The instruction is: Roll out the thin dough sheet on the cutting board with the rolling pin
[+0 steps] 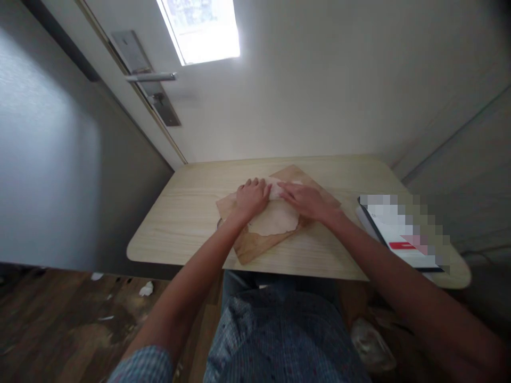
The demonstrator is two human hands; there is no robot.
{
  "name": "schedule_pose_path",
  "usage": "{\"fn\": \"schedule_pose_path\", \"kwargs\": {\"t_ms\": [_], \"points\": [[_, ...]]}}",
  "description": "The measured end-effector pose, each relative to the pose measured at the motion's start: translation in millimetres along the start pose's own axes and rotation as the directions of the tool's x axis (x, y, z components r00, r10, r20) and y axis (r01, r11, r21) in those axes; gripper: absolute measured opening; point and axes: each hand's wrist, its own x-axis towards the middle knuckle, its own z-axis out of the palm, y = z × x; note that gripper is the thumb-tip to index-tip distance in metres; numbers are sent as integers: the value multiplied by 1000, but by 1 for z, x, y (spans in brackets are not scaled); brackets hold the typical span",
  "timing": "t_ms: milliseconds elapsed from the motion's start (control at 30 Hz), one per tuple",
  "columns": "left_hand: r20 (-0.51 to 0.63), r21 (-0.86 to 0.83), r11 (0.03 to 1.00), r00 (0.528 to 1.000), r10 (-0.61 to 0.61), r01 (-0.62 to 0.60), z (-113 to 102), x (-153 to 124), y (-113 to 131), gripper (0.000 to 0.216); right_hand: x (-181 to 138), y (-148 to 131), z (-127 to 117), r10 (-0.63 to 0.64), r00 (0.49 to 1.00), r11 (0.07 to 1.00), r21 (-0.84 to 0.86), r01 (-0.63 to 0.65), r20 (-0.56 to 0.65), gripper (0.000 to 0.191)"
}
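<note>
Head view: pale sheet (pixel 275 218) on a brown mat (pixel 250 247), between the front and back edges of the surface (pixel 171 213). Left hand (pixel 253 198) and right hand (pixel 305 199) rest on its seemingly rolled far end, fingers extended, not clenched. Probably light, soft, easily torn; best held flat-fingered along the roll.

Shirt (pixel 279 340): blue-grey, fine check, small dark specks, creased
Left sleeve (pixel 143 364): blue-white check, left of shirt front, ends near elbow
Trousers (pixel 237 283): dark blue, just beyond shirt
Left hand (pixel 252 199): bare
Right hand (pixel 306 201): bare
</note>
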Motion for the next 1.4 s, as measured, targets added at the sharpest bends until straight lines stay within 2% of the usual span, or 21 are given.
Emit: {"fn": "schedule_pose_path", "kwargs": {"t_ms": [167,267,400,567,700,900,1100,1267,1400], "points": [[97,-32,989,986,-139,143,0,20,-3,41,27,7,11,73,997,992,-105,-70,25,55],[142,-40,979,971,-193,201,2,36,-7,39,41,14,17,87,996,991,-107,-84,26,56],[260,-76,953,928,-266,294,3,57,-13,42,55,19,19,151,988,983,-106,-147,29,55],[310,-71,943,905,-290,326,7,71,-19,46,60,17,17,205,978,973,-115,-199,39,50],[338,-64,965,915,-219,254,10,75,-20,53,52,12,17,165,986,980,-109,-166,-18,46],[365,-93,994,931,-12,49,9,72,-18,62,37,-1,10,185,982,975,-119,-189,-46,47],[440,-106,993,898,8,44,3,57,-15,66,21,-10,15,175,977,970,-147,-192,-123,45],[390,-86,996,919,48,-15,2,44,-13,62,6,-16,18,145,971,966,-183,-180,-191,44],[290,-40,995,951,103,-96,2,29,-11,56,-5,-23,16,118,969,971,-178,-158,-215,45]]}}
